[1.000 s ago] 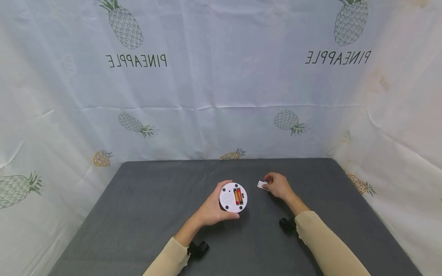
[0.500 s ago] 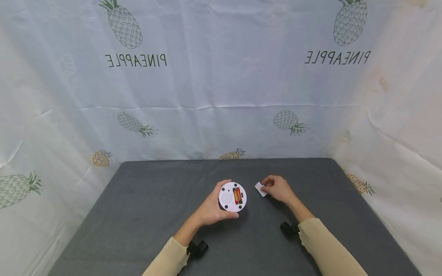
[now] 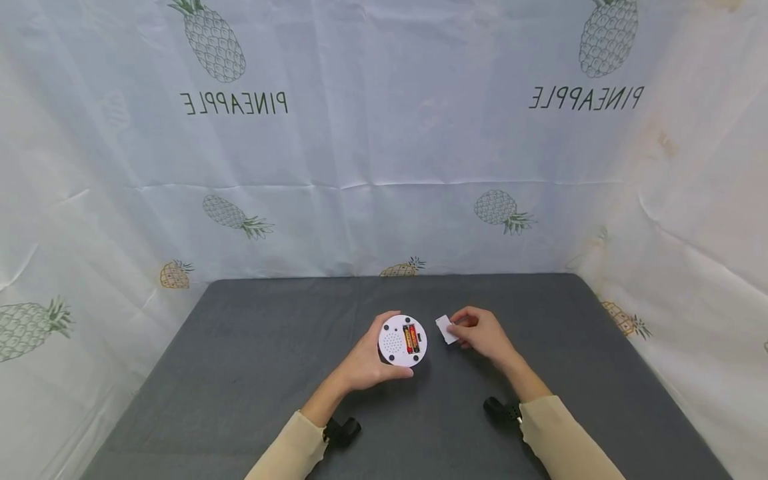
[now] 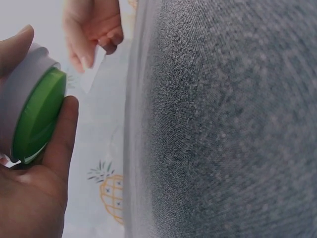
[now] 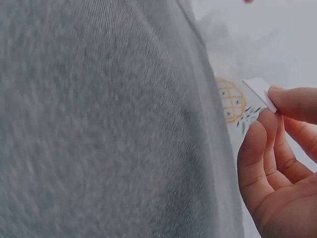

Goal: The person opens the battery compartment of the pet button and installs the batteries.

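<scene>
My left hand (image 3: 363, 362) grips a round white sound button (image 3: 395, 341) by its rim, thumb at the near side and fingers at the far side. Its underside faces me, with small round feet, a cluster of speaker holes and an uncovered compartment holding two red-and-black batteries (image 3: 412, 339). The left wrist view shows its green dome (image 4: 42, 116) turned away from me. To the right, my right hand (image 3: 485, 335) pinches a small white battery cover (image 3: 445, 328) between thumb and fingers. The cover (image 5: 258, 90) is tilted in the right wrist view, apart from the button.
Both hands are above a dark grey cloth-covered table (image 3: 252, 373). A white curtain (image 3: 384, 133) printed with pineapples hangs behind its far edge and along both sides. Each wrist wears a black camera, such as the left one (image 3: 345, 432).
My right hand has moved slightly left and nearer, bringing the battery cover closer to the button and turning it more upright. The left hand has stayed almost still.
</scene>
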A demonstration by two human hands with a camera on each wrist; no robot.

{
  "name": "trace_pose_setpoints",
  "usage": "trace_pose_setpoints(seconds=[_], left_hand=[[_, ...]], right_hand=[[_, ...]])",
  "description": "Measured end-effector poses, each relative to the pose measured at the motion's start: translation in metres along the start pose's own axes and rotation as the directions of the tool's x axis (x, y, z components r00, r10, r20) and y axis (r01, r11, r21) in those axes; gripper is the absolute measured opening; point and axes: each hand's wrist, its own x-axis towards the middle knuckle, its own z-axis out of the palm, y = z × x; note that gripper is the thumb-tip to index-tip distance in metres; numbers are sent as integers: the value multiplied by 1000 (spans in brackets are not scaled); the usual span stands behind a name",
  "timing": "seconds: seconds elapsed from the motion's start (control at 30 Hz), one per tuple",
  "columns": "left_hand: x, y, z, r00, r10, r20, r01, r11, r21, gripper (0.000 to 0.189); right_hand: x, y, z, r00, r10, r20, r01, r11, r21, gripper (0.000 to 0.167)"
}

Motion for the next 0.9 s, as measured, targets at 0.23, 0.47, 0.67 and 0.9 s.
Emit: trace_pose_setpoints(seconds=[0.23,0.47,0.67,0.9], left_hand=[[0,1,0,1000,1,4,-1,1000,-5,104],[1,-1,0,1000,3,8,-3,1000,-9,105],[1,-1,-1,1000,11,1,-11,1000,-11,105],[1,-2,-1,1000,14,-1,-14,1000,-21,105]], right_hand=[[-8,-9,3,1000,-15,-18,16,996,88,24],[-16,-21,6,999,-20,-38,27,983,182,25],[-24,-34,9,999,-26,-43,34,979,201,27],[-33,-45,15,998,-45,-40,53,974,219,27]])
